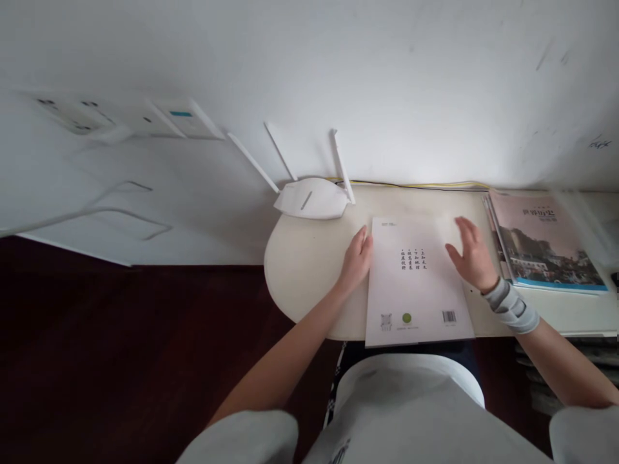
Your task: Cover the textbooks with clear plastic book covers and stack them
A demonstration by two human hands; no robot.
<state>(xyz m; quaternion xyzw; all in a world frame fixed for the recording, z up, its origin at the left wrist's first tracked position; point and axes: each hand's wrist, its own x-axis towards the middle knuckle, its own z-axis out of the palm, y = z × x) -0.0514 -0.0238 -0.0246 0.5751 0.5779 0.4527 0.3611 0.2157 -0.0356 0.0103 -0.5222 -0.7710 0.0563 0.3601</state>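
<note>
"Where is the book (416, 290) in front of you?"

"At four o'clock in your view, back cover up on the table (302, 277), its near end just past the edge."

"And your grip?"

"Your left hand (356, 260) is against its side at ten o'clock; I cannot tell whether it pinches. Your right hand (472, 254), with the grey wrist wrap (512, 306), is spread wide at two o'clock, holding nothing."

"What's around?"

"From the book, a router (312, 198) at ten, farther out, and a stack of books (551, 229) toward two."
</note>
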